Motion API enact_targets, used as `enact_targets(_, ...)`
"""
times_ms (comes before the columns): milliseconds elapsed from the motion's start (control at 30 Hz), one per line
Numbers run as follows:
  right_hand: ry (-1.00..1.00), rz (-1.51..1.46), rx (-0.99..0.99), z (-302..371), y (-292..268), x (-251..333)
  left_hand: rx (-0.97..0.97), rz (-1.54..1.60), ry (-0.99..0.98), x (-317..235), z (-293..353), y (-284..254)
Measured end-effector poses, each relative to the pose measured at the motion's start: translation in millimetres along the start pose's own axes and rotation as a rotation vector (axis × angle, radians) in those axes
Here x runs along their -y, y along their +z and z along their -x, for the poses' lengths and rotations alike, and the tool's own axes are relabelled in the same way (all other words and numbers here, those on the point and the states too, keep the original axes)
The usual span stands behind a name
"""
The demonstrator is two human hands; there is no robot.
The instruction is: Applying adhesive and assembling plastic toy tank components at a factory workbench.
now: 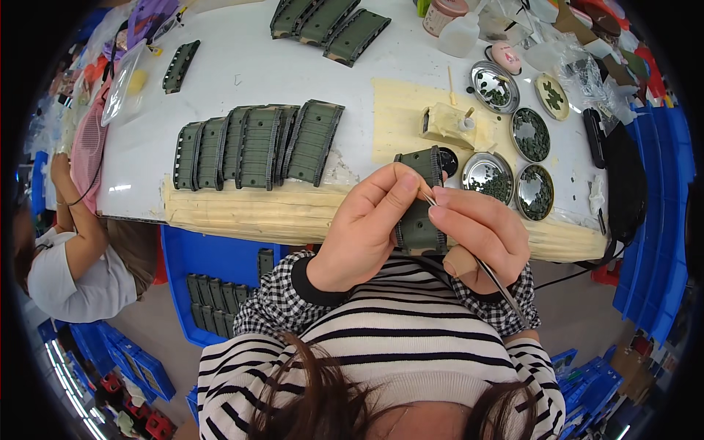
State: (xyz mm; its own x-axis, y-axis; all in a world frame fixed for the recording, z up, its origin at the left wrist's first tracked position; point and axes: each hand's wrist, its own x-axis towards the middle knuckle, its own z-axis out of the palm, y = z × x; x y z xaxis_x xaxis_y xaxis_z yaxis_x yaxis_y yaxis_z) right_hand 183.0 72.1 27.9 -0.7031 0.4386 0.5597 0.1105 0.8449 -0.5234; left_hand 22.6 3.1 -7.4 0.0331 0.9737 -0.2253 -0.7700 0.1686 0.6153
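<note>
Right grip [484, 233] holds tweezers [500, 284] beside left grip [372, 226], over green panel [421, 233]; 5 round dishes [479, 166] nearby.

green panel [422, 233] partly hidden by hands [375, 218]; tweezer tips [430, 199] unclear.

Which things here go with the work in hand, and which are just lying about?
Seem to belong:
green part at the left hand
tweezers in the right hand
dishes of small green pieces
row of similar parts

Probably just lying about:
pink tub
pink mesh
purple cloth
</note>
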Motion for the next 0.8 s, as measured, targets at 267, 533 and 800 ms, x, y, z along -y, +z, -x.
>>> enact_targets(267, -0.012, 0.000, 0.003, -1.6, 0.2, -0.6, 0.025, -0.028, 0.005, 1.6, -0.2, -3.0)
enact_targets(533, 0.376, -0.078, -0.297, 10.5, 1.1, -24.2, 0.025, -0.092, 0.110, -21.3, 4.4, -3.9)
enact_targets(800, 0.376, 0.129, -0.176, 16.3, 15.5, -44.5, -0.007, -0.075, 0.204, -28.6, 4.5, -7.5)
